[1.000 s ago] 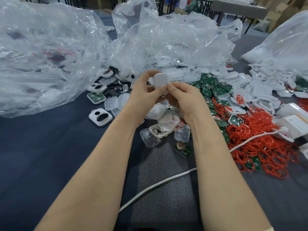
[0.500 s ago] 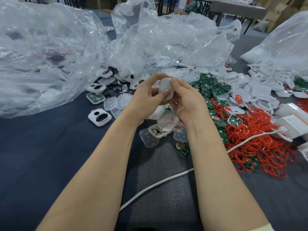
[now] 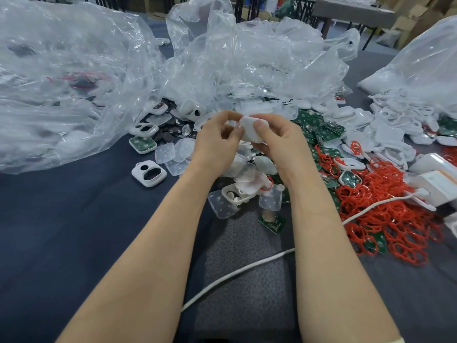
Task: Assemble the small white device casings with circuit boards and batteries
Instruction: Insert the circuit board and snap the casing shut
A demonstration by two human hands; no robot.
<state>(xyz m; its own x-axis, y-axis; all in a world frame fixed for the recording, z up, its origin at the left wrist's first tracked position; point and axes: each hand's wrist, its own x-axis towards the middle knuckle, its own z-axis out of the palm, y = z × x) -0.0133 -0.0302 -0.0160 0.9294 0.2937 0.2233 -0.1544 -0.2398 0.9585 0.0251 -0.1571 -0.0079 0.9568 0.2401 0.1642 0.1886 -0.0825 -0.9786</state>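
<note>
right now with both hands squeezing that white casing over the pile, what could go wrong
1. The white casing is pinched only at its edges by the left hand and right hand; if it slips, it would likely drop among the loose casings below and be hard to tell apart.
2. The white cable runs under the right forearm, so pulling that arm back could snag it and disturb the red rings.

No text can be read anywhere; the green circuit board [image 3: 272, 222] lying alone on the table carries faint white printing, too small and blurred to make out; the white boxes [image 3: 437, 179] at the right edge show an orange patch but no legible label or brand.
</note>
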